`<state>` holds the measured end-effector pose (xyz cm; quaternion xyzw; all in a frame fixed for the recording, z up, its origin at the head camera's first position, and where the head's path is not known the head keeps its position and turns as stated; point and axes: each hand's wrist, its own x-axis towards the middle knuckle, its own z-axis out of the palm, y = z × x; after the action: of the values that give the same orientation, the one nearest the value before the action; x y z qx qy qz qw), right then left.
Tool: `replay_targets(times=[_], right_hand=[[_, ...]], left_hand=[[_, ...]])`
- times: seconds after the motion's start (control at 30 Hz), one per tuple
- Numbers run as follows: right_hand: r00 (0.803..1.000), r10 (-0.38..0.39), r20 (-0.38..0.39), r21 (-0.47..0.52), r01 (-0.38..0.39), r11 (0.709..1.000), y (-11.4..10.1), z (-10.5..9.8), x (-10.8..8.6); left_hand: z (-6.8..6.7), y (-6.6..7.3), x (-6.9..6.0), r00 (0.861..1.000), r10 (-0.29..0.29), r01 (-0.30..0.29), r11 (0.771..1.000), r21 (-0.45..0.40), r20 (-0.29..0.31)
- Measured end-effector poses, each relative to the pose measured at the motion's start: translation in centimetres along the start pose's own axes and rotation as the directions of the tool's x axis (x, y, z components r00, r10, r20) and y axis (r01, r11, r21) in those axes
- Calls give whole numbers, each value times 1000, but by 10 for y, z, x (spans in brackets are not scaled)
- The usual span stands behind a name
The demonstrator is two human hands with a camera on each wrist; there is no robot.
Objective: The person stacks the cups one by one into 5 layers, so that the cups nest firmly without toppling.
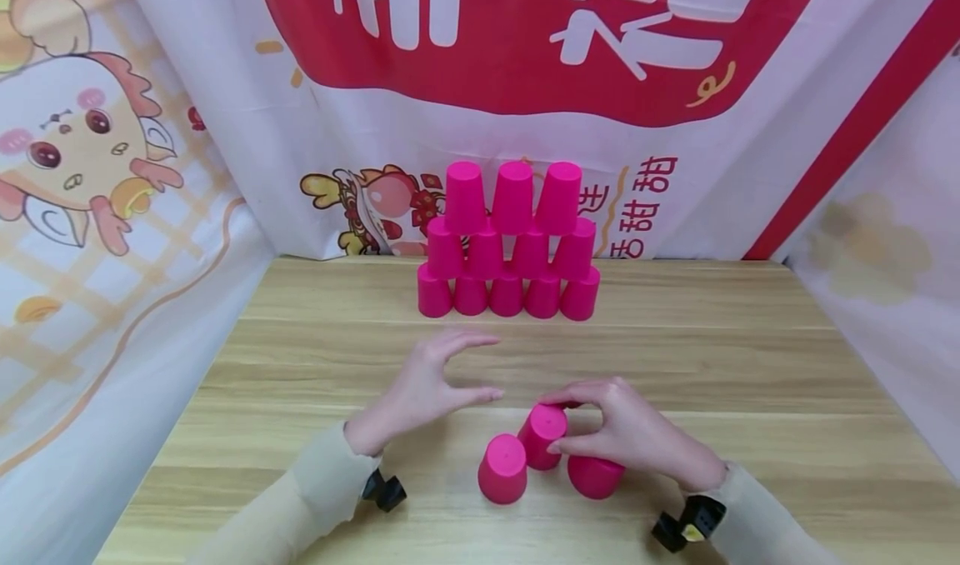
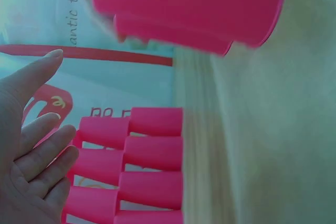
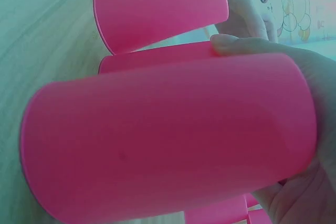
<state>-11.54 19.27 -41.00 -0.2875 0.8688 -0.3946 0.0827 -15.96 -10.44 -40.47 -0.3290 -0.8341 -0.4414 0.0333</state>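
Observation:
Three loose pink plastic cups stand mouth down near the front of the table. My right hand (image 1: 626, 423) pinches the middle cup (image 1: 543, 437) between thumb and fingers. To its left stands another cup (image 1: 502, 470); a third cup (image 1: 596, 478) sits partly hidden beneath my right hand. In the right wrist view this third cup (image 3: 168, 140) covers much of the pinched one (image 3: 157, 60). My left hand (image 1: 427, 386) hovers left of the cups, thumb and fingers spread apart, holding nothing. Its palm and fingers (image 2: 44, 163) show bare in the left wrist view.
Behind the hands rises a stepped wall of pink cups (image 1: 507, 297) in stacked rows, three on top. The wooden table (image 1: 315, 323) meets a printed cloth backdrop (image 1: 225, 115) at the back and sides. Each wrist wears a small black device (image 1: 384, 490).

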Motion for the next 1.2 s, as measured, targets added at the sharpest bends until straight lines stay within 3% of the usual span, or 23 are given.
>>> replay_targets(times=[0.17, 0.37, 0.47, 0.6, 0.77, 0.97, 1.1, 1.2], right_hand=[[994, -82, -71, -48, 78, 996, 1, -9, 6], [960, -159, -232, -133, 130, 983, -5, -38, 20], [923, -207, -324, -158, 163, 974, -10, -57, 30], [844, -269, -464, -212, 189, 959, -21, -84, 47], [766, -225, -602, -198, 129, 972, -45, -116, 67], [679, -197, -707, -150, 128, 980, -78, -153, 91], [658, -158, -736, -102, 123, 987, -97, -171, 107], [670, -108, -735, -45, 110, 993, -109, -181, 120]], left_hand=[[7, 3, -12, 998, -26, 27, 999, -19, 51], [14, 5, -24, 991, -32, 43, 996, -77, 133], [18, 5, -28, 983, -57, 75, 992, -100, 176], [24, 4, -33, 975, -73, 100, 988, -122, 210], [27, 2, -38, 958, -79, 129, 977, -169, 275], [28, 2, -42, 939, -87, 156, 970, -186, 333], [29, 1, -44, 934, -67, 141, 972, -189, 351], [30, 0, -44, 931, -39, 121, 971, -208, 363]])
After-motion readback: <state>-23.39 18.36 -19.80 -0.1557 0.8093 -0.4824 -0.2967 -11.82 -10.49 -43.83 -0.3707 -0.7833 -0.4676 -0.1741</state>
